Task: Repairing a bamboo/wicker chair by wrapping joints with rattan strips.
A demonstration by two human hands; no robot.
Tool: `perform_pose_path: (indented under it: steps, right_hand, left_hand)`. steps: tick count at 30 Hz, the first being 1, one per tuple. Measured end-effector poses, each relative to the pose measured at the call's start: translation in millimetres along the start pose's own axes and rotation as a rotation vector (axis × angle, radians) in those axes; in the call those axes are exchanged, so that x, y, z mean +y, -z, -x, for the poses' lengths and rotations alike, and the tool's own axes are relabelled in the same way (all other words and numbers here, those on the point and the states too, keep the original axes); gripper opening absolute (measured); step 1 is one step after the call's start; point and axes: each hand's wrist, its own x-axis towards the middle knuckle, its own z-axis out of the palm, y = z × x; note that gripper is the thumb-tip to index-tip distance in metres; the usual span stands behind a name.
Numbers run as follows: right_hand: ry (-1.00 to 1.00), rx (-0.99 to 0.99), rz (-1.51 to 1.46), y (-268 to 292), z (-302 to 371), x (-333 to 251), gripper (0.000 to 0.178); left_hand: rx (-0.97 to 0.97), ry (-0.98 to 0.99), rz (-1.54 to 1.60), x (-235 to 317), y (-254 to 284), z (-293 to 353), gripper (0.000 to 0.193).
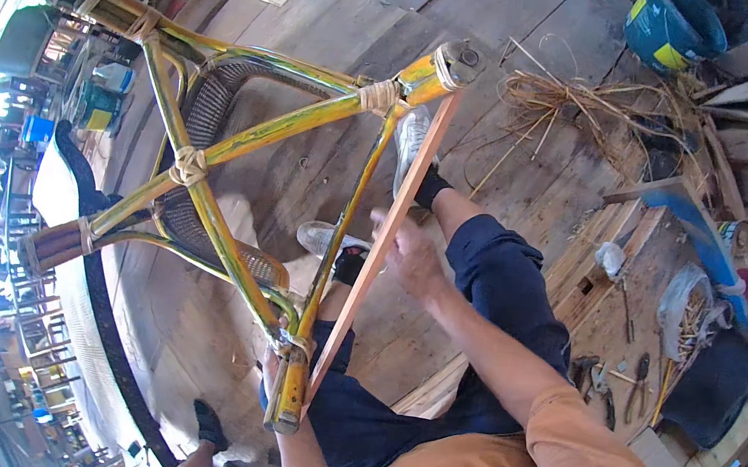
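Furniture frame [282,133] is streaked yel. & dk. grn., bindings [189,166] left pale tan. Wood strip [411,185] is toned lt. reddish-brn.; bucket [670,31] is coloured dk. teal w/ yel. patches.

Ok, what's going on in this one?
A person in an orange shirt is working bare-handed on a yellow-green cane frame with lashed joints. Their left hand is at the frame's lower corner, partly hidden behind it. Their right hand is at a straight wooden strip running along the frame's near side; its grip is unclear. Pliers lie off to the right, out of their hands.
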Motion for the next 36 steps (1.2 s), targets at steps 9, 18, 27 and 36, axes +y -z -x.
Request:
perform_pose_path:
  steps: [9, 18, 27, 36]
  right_hand:
    - [0.099, 0.516, 0.253, 10, -136, 27, 0.051]
    - [0.183, 0.498, 0.311, 19, -150, 15, 0.053]
    - [0.213, 0.486, 0.304, 21, -151, 15, 0.057]
    - [0.237, 0.478, 0.338, 19, -153, 18, 0.055]
  left_hand:
    - [-0.106, -0.066, -0.119, 4, 41, -19, 0.046]
    - [0.029, -0.089, -0.242, 13, 44, -1, 0.048]
    - [0.314, -0.223, -0.562, 86, 71, 118, 0.047]
    - [0.322, -0.218, -0.556, 86, 66, 116, 0.045]
